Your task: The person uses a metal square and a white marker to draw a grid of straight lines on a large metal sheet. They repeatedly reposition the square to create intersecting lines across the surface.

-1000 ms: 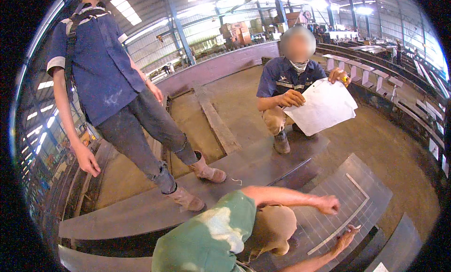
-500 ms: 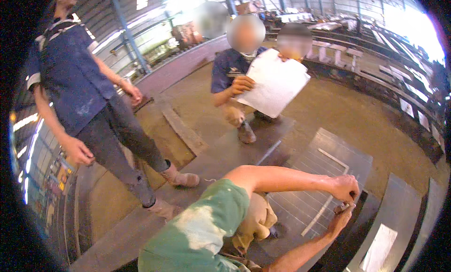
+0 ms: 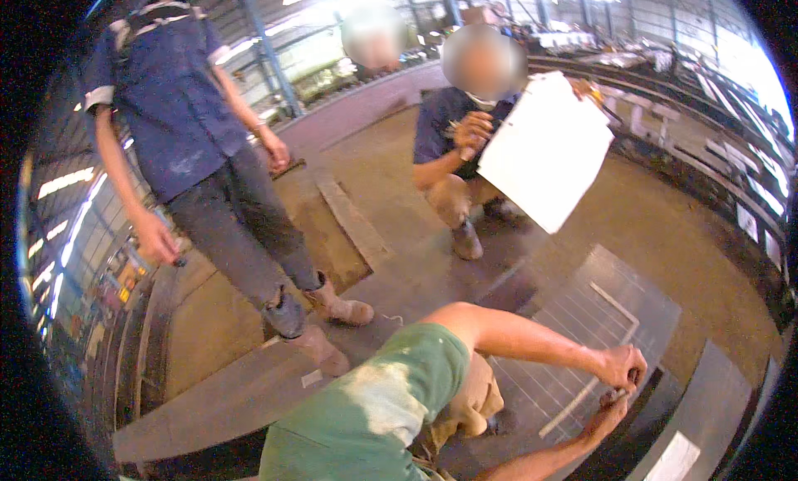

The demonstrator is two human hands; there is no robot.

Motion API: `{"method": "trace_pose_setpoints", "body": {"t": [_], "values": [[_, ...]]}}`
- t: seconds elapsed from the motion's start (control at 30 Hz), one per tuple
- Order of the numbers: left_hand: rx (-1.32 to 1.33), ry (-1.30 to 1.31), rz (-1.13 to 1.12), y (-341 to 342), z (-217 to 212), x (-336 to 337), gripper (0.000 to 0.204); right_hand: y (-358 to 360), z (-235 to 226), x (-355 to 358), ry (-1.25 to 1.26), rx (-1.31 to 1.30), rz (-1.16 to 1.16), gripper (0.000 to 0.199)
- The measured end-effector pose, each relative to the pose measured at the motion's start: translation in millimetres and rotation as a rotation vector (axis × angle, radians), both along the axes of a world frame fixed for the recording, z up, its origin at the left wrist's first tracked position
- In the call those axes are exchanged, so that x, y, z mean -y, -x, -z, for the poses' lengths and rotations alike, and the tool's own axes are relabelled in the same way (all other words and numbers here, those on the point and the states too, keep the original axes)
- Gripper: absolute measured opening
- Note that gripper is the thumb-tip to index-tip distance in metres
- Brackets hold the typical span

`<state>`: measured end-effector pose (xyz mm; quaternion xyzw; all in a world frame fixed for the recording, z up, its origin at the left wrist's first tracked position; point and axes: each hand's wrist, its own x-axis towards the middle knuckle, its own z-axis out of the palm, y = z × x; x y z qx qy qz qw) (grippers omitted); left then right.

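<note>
My left hand (image 3: 623,367) comes in on a bent arm with a green sleeve, its fingers curled together. Just below it, my right hand (image 3: 613,401) pinches something small and pale; both hands meet there, and I cannot make out what they hold. They are over the right edge of a dark metal plate (image 3: 524,381) marked with several thin pale lines. On this plate lies an L-shaped pale strip, like a square (image 3: 615,304), whose longer leg runs partly behind my left forearm. My bent knee (image 3: 474,402) in beige trousers is between my arms.
A person in a dark blue shirt (image 3: 166,99) stands at left. Another crouches ahead beside a large white sheet (image 3: 544,153), held up in a hand. More metal plates (image 3: 698,398), one with white paper (image 3: 673,458), lie at right. A bar (image 3: 353,219) lies on the floor.
The whole view has shifted, moving the scene right and slightly down. The crouching person's near hand has come off the white sheet, which hangs further right. My hands stay together at the plate's edge.
</note>
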<state>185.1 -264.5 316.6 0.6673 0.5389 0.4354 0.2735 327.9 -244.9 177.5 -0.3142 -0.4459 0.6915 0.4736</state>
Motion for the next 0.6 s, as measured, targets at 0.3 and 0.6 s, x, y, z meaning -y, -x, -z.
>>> {"method": "trace_pose_setpoints", "body": {"t": [0.3,0.6], "values": [[0.068,0.09,-0.094,21,24,14,0.011,20,4,16,-0.014,-0.071,-0.085,0.037],[0.028,0.117,-0.065,-2,16,15,0.012,0,-14,25,0.091,-0.155,-0.046,0.036]]}}
